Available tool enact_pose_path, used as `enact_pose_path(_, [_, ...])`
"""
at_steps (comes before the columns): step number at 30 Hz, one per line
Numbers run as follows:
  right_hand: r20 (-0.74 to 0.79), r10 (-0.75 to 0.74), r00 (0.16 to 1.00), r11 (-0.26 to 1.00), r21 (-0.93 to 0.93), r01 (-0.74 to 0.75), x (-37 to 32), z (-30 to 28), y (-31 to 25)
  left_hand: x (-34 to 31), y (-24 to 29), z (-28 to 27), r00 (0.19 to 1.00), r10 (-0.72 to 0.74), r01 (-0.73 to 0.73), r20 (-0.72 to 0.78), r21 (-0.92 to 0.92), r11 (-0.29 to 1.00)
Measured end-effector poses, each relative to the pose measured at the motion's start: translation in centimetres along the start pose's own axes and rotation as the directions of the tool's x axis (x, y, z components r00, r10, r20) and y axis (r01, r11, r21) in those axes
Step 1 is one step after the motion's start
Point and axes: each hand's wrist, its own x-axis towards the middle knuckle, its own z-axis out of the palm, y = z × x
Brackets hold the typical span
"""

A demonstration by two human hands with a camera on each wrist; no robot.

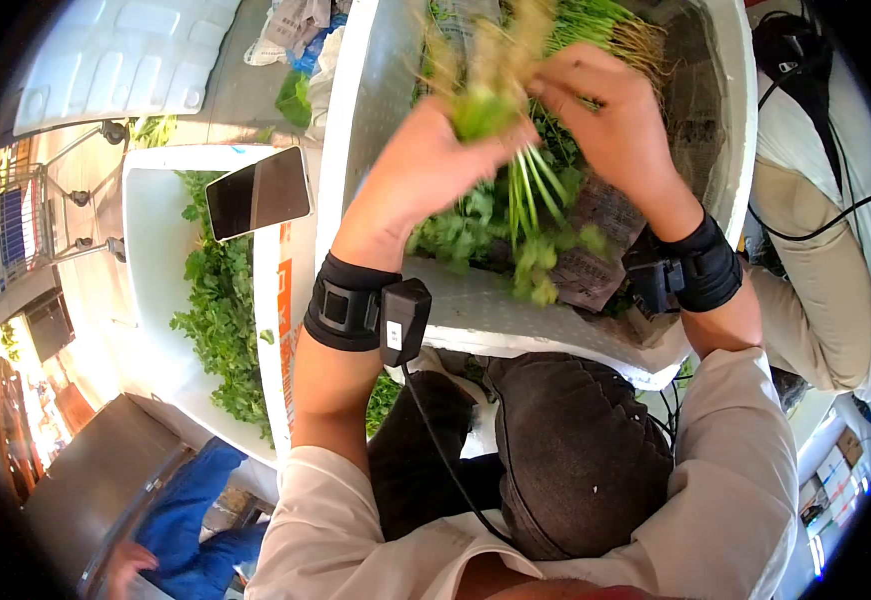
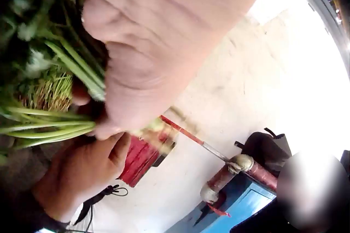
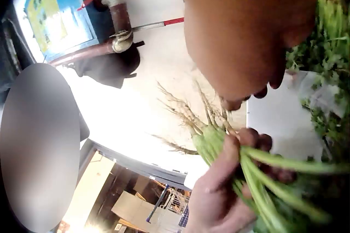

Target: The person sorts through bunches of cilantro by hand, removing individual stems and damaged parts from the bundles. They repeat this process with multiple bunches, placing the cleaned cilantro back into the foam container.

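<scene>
A bunch of coriander (image 1: 531,190) hangs over the white foam box, roots up and leaves down. My left hand (image 1: 421,165) grips it around the pale stem bases; the right wrist view shows its thumb across the stems (image 3: 262,181). Thin brown roots (image 3: 188,113) stick out above that grip, blurred in the head view. At those roots is my right hand (image 1: 616,120), its thumb and finger tips brought together in a pinch. In the left wrist view my left palm hides much of the bunch.
The foam box (image 1: 476,310) holds more coriander and printed paper (image 1: 591,240). A second foam box (image 1: 151,210) of greens stands left, with a phone (image 1: 261,193) on its rim. A person's trousered leg (image 1: 811,270) is at the right. Another person in blue (image 1: 196,520) is at lower left.
</scene>
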Motion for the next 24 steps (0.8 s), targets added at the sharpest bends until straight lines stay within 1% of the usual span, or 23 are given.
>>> enact_pose_path(2, [-0.125,0.056,0.991,0.996,-0.06,-0.064,0.9,-1.3,1.1,-0.9,0.0,1.6,0.973,0.096,-0.13,0.209,0.158,0.979])
enact_pose_path(3, [-0.175,-0.149,0.973,0.955,-0.28,0.096,0.7,-1.6,3.2,-1.2,0.4,2.2,0.98,0.064,-0.089,0.189,0.124,0.988])
enact_pose_path(4, [-0.17,-0.148,0.974,0.952,-0.291,0.094,0.5,-1.9,3.4,-1.3,1.4,1.9,0.988,-0.113,0.091,0.102,0.203,0.975])
enact_pose_path(5, [-0.155,-0.023,0.988,0.979,-0.203,-0.009,0.4,-2.0,3.5,-0.8,1.0,1.5,0.999,-0.038,0.038,0.008,-0.033,0.999])
enact_pose_path(6, [-0.133,0.098,0.986,0.987,-0.112,-0.113,0.4,-1.9,3.6,-0.1,0.6,1.0,0.995,0.013,-0.039,-0.102,-0.256,0.966])
enact_pose_path(7, [-0.054,0.087,0.995,0.984,-0.153,-0.094,-0.1,-1.5,3.5,0.3,0.8,0.3,0.98,0.024,-0.097,-0.196,-0.37,0.924])
enact_pose_path(8, [-0.02,0.078,0.997,0.983,-0.167,-0.08,-0.5,-1.0,4.0,0.8,0.2,-0.5,0.967,-0.015,-0.107,-0.254,-0.46,0.881])
enact_pose_path(10, [-0.074,-0.018,0.997,0.989,-0.148,0.007,-0.4,0.1,3.6,0.9,-0.3,-0.9,0.941,-0.033,-0.142,-0.336,-0.482,0.865])
enact_pose_path(11, [-0.072,-0.019,0.997,0.99,-0.143,0.009,-0.2,0.1,2.9,0.8,-0.3,-0.9,0.94,-0.035,-0.141,-0.34,-0.48,0.866])
enact_pose_path(12, [0.011,0.106,0.994,0.994,0.034,-0.107,0.0,-0.2,2.0,0.7,-0.3,-0.7,0.935,-0.044,-0.141,-0.351,-0.485,0.863])
enact_pose_path(13, [0.113,0.214,0.97,0.953,0.197,-0.233,0.0,-0.2,1.1,0.6,-0.2,-0.4,0.932,-0.052,-0.141,-0.36,-0.489,0.861])
enact_pose_path(14, [0.111,0.214,0.971,0.952,0.2,-0.232,-0.1,0.0,0.5,0.6,-0.1,-0.3,0.932,-0.053,-0.139,-0.36,-0.486,0.863])
enact_pose_path(16, [0.193,0.182,0.964,0.87,0.426,-0.249,-0.4,0.6,-0.3,0.5,0.0,0.1,0.943,-0.039,-0.135,-0.33,-0.489,0.862])
enact_pose_path(17, [0.157,0.114,0.981,0.936,0.313,-0.159,-0.6,0.8,-0.2,0.4,0.0,0.3,0.955,-0.017,-0.131,-0.295,-0.472,0.872])
enact_pose_path(18, [0.153,0.118,0.981,0.936,0.313,-0.162,-0.6,0.7,-0.4,0.4,-0.1,0.4,0.957,-0.018,-0.126,-0.29,-0.47,0.873])
enact_pose_path(20, [0.261,0.265,0.928,0.864,0.364,-0.348,-0.5,0.3,-0.6,0.4,-0.2,0.5,0.958,-0.034,-0.093,-0.283,-0.425,0.9])
enact_pose_path(21, [0.231,0.257,0.938,0.886,0.332,-0.325,-0.5,0.3,-0.4,0.4,-0.1,0.6,0.959,-0.033,-0.094,-0.282,-0.425,0.9])
enact_pose_path(22, [0.227,0.257,0.939,0.886,0.332,-0.323,-0.5,0.3,-0.2,0.3,0.1,0.9,0.95,-0.003,-0.121,-0.313,-0.377,0.918])
enact_pose_path(23, [0.216,0.255,0.943,0.879,0.354,-0.319,-0.5,0.3,-0.2,0.3,0.3,1.1,0.94,0.027,-0.145,-0.34,-0.327,0.934])
enact_pose_path(24, [0.205,0.253,0.945,0.871,0.378,-0.315,-0.6,0.2,-0.1,0.4,0.1,1.0,0.942,0.027,-0.143,-0.335,-0.326,0.935])
